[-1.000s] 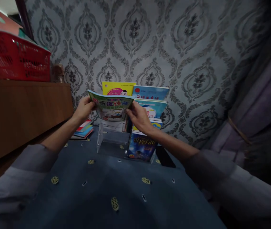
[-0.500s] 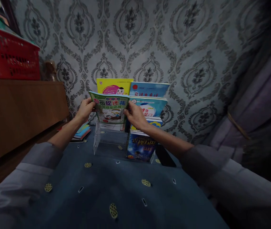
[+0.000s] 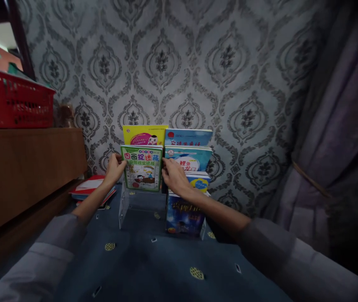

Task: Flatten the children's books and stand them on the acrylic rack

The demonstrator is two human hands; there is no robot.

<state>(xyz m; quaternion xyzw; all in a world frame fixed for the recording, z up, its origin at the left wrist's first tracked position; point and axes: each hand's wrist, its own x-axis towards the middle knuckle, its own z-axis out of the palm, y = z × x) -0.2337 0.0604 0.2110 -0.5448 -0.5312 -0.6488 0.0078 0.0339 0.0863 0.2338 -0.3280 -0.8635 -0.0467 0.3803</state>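
Between my two hands a green picture book (image 3: 142, 171) stands upright in the left column of a clear stepped book rack (image 3: 122, 212). My left hand (image 3: 114, 170) pinches its left edge. My right hand (image 3: 176, 178) has its fingers at the right edge, thumb and index close together. Behind it rises a yellow book (image 3: 145, 131). The right column holds a blue book (image 3: 194, 136) at the back and a light-blue book (image 3: 201, 156) before it. Lower down is a blue-and-yellow book (image 3: 201, 184), partly covered by my right hand, with a dark-blue book (image 3: 185, 218) in front.
A pile of books (image 3: 92, 188) with a red one on top lies left of the rack on a dark-blue patterned cloth (image 3: 153, 272). Further left, a wooden cabinet (image 3: 30, 167) carries a red basket (image 3: 15, 100). Patterned wallpaper is behind; a tied curtain (image 3: 317, 167) hangs right.
The green book has gone from tilted to upright and settled against the rack, both hands still at its edges. My view has tilted up, so the rack appears lower.
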